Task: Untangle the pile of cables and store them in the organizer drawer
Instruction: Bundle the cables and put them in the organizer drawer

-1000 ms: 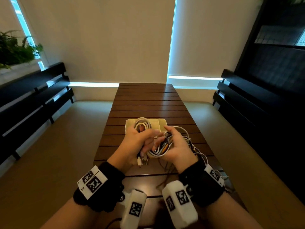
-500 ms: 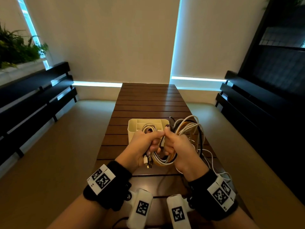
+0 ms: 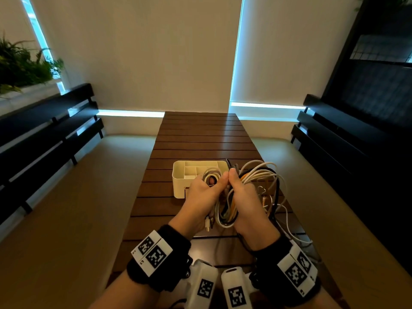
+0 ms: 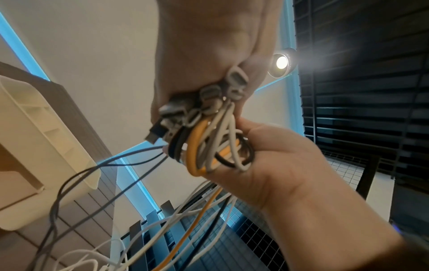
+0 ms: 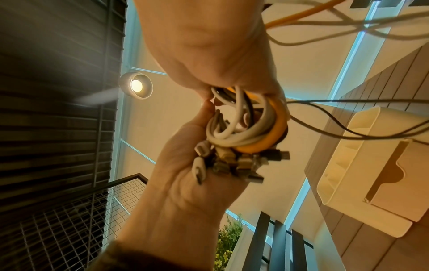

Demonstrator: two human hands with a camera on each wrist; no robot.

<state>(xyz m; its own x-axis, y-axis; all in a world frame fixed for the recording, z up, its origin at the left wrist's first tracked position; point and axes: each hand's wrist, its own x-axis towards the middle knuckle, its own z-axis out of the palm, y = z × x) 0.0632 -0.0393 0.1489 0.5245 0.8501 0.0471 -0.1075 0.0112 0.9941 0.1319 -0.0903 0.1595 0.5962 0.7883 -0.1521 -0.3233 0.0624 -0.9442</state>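
Both hands hold one tangled cable bundle (image 3: 225, 210) of white, orange and black leads above the wooden table (image 3: 200, 139). My left hand (image 3: 200, 197) grips the end where several plugs (image 4: 204, 102) stick out of the fist. My right hand (image 3: 245, 201) is curled round the looped part (image 5: 243, 128), thumb up against the left thumb. Loose loops (image 3: 258, 175) fan out past the right hand and strands trail down to the table. The cream organizer (image 3: 178, 181) stands just beyond the hands, with a coiled white cable (image 3: 210, 175) in a compartment.
Dark slatted benches (image 3: 44, 139) run along both sides of the narrow table, with pale cushions below. A plant (image 3: 20, 68) sits at the far left. Loose white cable (image 3: 292, 233) lies near the table's right edge. The organizer's front slot (image 5: 390, 174) faces me.
Both hands have drawn together, thumbs now touching, with the bundle between them. The loose loops have swung up and out to the right of the right hand.
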